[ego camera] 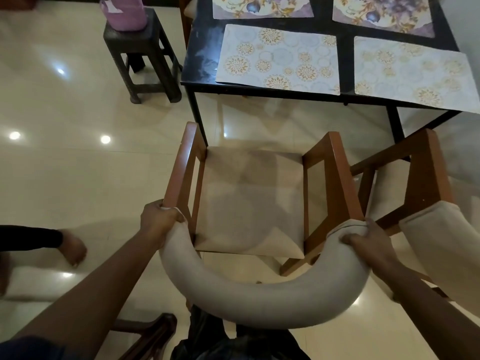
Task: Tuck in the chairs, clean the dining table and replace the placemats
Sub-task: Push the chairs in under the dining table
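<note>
A wooden chair (pixel 249 203) with a beige seat and a curved padded backrest stands in front of the black dining table (pixel 202 61), its seat outside the table edge. My left hand (pixel 158 219) grips the left end of the padded backrest. At the right end, my right hand (pixel 368 245) grips the same backrest. Two pale placemats (pixel 280 58) with gold circles lie along the table's near edge. Behind them lie two purple floral placemats (pixel 262 6).
A second wooden chair (pixel 420 172) stands close on the right, touching distance from the first. A dark stool (pixel 145 53) with a purple bag (pixel 124 11) stands left of the table. Someone's foot (pixel 74 249) is on the glossy tiled floor at the left.
</note>
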{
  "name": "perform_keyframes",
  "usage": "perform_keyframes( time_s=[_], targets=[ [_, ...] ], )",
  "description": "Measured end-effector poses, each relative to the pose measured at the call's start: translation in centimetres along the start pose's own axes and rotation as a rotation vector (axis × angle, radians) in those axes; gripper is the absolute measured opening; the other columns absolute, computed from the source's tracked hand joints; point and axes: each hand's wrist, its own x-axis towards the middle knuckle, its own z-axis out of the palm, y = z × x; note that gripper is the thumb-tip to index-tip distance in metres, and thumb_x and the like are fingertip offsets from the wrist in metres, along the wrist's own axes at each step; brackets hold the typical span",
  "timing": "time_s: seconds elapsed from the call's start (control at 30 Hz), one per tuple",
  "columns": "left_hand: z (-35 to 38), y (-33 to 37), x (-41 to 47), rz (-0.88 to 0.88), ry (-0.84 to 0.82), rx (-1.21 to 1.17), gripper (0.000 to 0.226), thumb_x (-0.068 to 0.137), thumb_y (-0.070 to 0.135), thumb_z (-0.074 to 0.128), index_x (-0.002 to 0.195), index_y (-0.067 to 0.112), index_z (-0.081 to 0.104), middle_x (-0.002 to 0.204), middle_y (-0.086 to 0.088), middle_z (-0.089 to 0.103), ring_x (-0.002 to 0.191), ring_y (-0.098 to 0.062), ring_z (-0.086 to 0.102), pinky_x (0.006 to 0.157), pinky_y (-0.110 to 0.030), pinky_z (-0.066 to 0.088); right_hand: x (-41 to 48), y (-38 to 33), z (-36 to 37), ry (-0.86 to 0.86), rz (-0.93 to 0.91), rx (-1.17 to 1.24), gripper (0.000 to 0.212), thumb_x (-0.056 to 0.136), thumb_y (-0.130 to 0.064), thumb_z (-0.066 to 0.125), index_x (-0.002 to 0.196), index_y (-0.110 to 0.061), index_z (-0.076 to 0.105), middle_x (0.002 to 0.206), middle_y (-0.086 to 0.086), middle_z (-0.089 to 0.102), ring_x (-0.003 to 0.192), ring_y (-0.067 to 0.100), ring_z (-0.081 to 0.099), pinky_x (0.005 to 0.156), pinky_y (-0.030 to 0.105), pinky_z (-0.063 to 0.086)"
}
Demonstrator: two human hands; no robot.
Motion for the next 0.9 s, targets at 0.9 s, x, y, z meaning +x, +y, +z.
perform_keyframes(
  time_s=[0.9],
  targets=[
    [0.3, 4.0, 2.8, 0.03, -0.017, 0.061, 0.039, 0.073, 0.006, 0.079, 0.112, 0.01, 0.072, 0.101, -0.008, 0.069, 0.094, -0.03, 0.064, 0.08, -0.033, 0.049, 1.5, -4.0, -0.7, -0.003, 0.056, 0.017, 0.077, 0.087, -0.03, 0.079, 0.151, -0.013, 0.04, 0.143, 0.019, 0.054, 0.126, 0.041, 0.055, 0.103, 0.057, 0.051]
  ],
)
